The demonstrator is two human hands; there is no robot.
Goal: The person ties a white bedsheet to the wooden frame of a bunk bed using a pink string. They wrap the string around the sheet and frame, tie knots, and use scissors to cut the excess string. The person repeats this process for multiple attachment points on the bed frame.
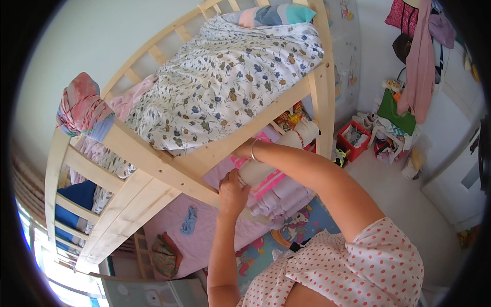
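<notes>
A thick off-white roll (pixel 254 172), perhaps a rolled mat or cloth, lies slantwise below the upper bunk's side rail (pixel 250 123). Its far end has a thin dark reddish tie round it. My left hand (pixel 233 193) is closed on the roll's near end, fingers curled over the edge. Reaching across it, my right hand (pixel 245 149) wears a bangle at the wrist; the rail hides its fingers. Beside and under the roll are bright pink pieces (pixel 269 184) and folded pale lilac bedding (pixel 281 199) on the lower bunk.
A wooden bunk bed fills the left and middle, with a flowered quilt (pixel 220 87) on top. On the lower pink sheet (pixel 169 215) lies a small blue cloth (pixel 189 220). At right stand a red basket (pixel 353 141) and hanging clothes (pixel 417 66). A cartoon mat (pixel 302 225) covers the floor.
</notes>
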